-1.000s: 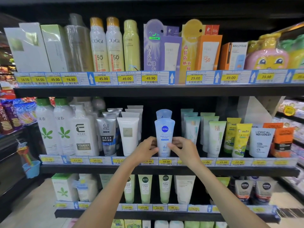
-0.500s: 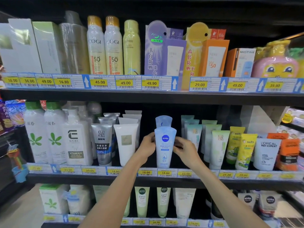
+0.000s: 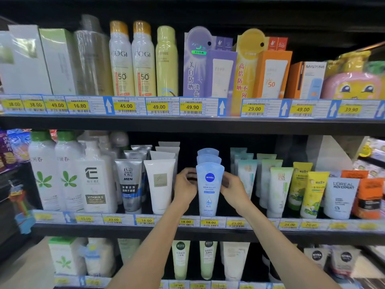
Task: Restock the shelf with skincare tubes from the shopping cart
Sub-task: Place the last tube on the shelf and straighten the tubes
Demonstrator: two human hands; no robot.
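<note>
A light blue Nivea tube (image 3: 209, 190) stands cap-down at the front of the middle shelf (image 3: 145, 230), with two more blue tubes (image 3: 208, 156) lined up behind it. My left hand (image 3: 185, 185) touches its left side and my right hand (image 3: 233, 189) its right side, fingers curled around the tube's upper half. To the left stands a white tube (image 3: 160, 184), to the right pale green tubes (image 3: 246, 176). The shopping cart is out of view.
White bottles (image 3: 68, 174) and a grey men's tube (image 3: 128, 184) fill the middle shelf's left; yellow tubes (image 3: 312, 195) and a L'Oreal tube (image 3: 340, 197) its right. Sunscreen sprays (image 3: 133, 59) and boxes (image 3: 270, 74) stand on the shelf above, more tubes (image 3: 181, 259) below.
The view has shifted slightly, so the shelves sit lower in the frame. Both hands have slid higher up the sides of the Nivea tube, which stays upright in its row.
</note>
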